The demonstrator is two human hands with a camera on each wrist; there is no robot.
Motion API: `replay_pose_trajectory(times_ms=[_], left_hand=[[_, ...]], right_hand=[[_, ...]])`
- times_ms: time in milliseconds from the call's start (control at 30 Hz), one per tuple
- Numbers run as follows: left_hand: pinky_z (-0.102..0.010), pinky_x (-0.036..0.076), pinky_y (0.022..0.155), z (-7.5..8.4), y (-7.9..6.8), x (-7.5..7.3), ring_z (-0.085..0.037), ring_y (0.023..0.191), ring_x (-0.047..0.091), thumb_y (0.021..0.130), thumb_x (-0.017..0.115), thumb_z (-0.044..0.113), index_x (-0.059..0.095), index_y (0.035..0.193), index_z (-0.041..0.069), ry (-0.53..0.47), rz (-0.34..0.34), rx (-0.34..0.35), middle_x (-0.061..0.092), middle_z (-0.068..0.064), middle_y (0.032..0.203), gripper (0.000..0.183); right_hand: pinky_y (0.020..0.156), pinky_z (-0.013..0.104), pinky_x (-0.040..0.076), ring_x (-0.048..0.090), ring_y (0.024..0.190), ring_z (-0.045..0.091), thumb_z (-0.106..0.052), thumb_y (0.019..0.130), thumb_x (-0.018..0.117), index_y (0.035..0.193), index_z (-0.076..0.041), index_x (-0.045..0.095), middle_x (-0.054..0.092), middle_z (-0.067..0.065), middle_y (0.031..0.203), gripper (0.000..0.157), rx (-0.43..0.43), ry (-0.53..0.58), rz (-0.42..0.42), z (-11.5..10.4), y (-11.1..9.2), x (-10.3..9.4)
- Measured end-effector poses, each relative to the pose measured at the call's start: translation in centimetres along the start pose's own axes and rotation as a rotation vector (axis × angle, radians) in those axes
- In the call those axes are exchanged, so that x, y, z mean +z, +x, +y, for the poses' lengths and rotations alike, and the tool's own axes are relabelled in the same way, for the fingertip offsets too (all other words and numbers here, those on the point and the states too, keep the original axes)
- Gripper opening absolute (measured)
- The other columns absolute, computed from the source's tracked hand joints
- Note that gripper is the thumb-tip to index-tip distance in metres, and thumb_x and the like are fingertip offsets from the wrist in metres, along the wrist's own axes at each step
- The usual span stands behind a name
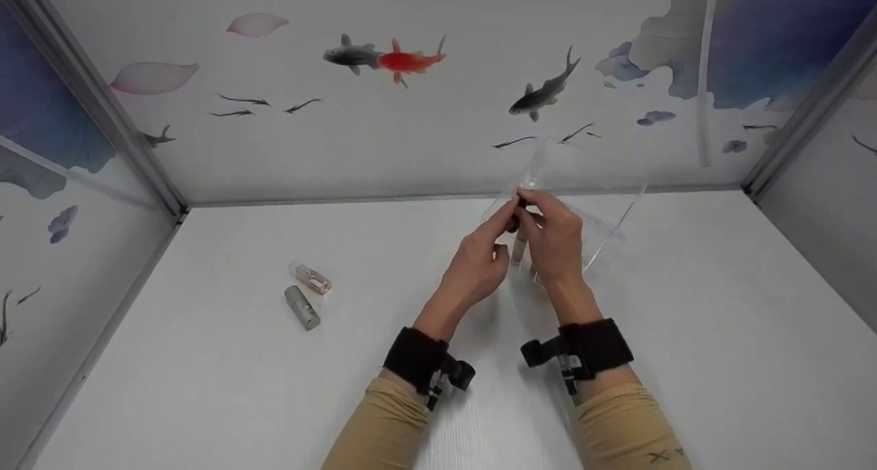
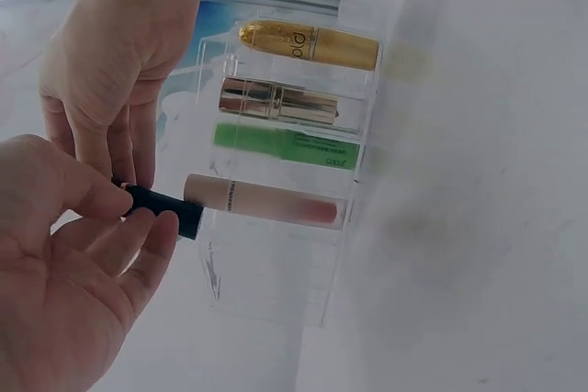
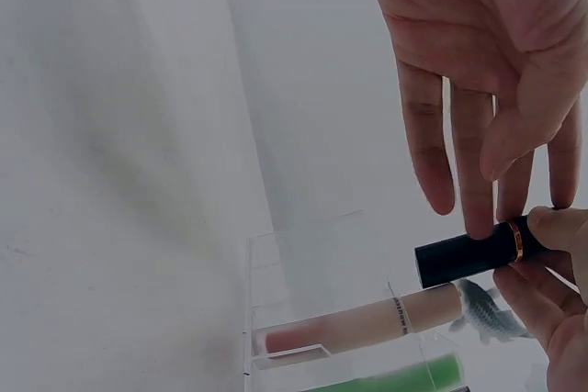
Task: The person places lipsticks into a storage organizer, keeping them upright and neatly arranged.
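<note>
Both hands meet on a black lipstick tube (image 3: pixel 464 261), which has a gold ring near one end. In the head view my left hand (image 1: pixel 476 261) pinches it from the left, and my right hand (image 1: pixel 558 237) pinches it from the right. The tube is above a clear acrylic lipstick holder (image 2: pixel 319 314). Inside the holder stand a pinkish lip gloss (image 2: pixel 262 202), a green tube (image 2: pixel 287 144), a shiny rose-gold lipstick (image 2: pixel 278 101) and a gold lipstick (image 2: pixel 310 45). From the head view, fingers hide most of the black tube.
On the table's left side lie a grey tube (image 1: pixel 302 307) and a small clear-capped lipstick (image 1: pixel 312 278), close together. A white wall (image 1: pixel 438 141) printed with fish rises behind the table (image 1: pixel 205 388), just past the holder. Metal-edged side panels stand left and right.
</note>
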State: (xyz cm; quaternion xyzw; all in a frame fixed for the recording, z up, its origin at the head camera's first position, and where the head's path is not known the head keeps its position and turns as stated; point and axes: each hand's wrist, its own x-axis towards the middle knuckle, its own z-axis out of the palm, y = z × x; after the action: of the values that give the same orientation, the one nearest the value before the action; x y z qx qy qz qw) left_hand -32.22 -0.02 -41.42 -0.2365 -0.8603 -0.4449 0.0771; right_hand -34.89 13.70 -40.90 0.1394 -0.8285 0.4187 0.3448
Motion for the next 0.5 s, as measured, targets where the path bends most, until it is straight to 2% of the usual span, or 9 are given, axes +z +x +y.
replay_pose_trajectory(times_ms=[233, 367, 500], left_hand=[[-0.025, 0.05, 0.106, -0.4, 0.1, 0.2, -0.016, 0.147, 0.039, 0.099, 0.047, -0.002, 0.019, 0.161, 0.017, -0.056, -0.05, 0.008, 0.025, 0.0, 0.166, 0.07], [-0.027, 0.048, 0.109, -0.7, 0.1, 0.3, -0.016, 0.147, 0.038, 0.098, 0.05, -0.001, 0.018, 0.161, 0.017, -0.039, -0.069, -0.009, 0.024, 0.0, 0.167, 0.073], [-0.03, 0.047, 0.111, -1.0, 0.1, 0.5, -0.017, 0.149, 0.035, 0.098, 0.052, 0.003, 0.015, 0.162, 0.017, 0.018, -0.102, -0.031, 0.021, -0.001, 0.168, 0.075]], right_hand=[[0.088, 0.032, 0.06, 0.072, 0.105, 0.025, 0.001, 0.09, 0.07, 0.115, -0.002, 0.072, 0.075, 0.013, 0.111, 0.026, -0.01, -0.006, -0.003, 0.5, 0.0, 0.3], [0.09, 0.034, 0.06, 0.073, 0.102, 0.026, -0.001, 0.09, 0.069, 0.115, -0.003, 0.072, 0.075, 0.013, 0.11, 0.025, -0.023, -0.047, -0.026, 0.9, -0.2, 0.6], [0.09, 0.037, 0.06, 0.073, 0.101, 0.026, -0.002, 0.09, 0.07, 0.115, -0.004, 0.072, 0.076, 0.012, 0.11, 0.026, -0.013, -0.091, -0.045, 1.4, -0.5, 0.8]])
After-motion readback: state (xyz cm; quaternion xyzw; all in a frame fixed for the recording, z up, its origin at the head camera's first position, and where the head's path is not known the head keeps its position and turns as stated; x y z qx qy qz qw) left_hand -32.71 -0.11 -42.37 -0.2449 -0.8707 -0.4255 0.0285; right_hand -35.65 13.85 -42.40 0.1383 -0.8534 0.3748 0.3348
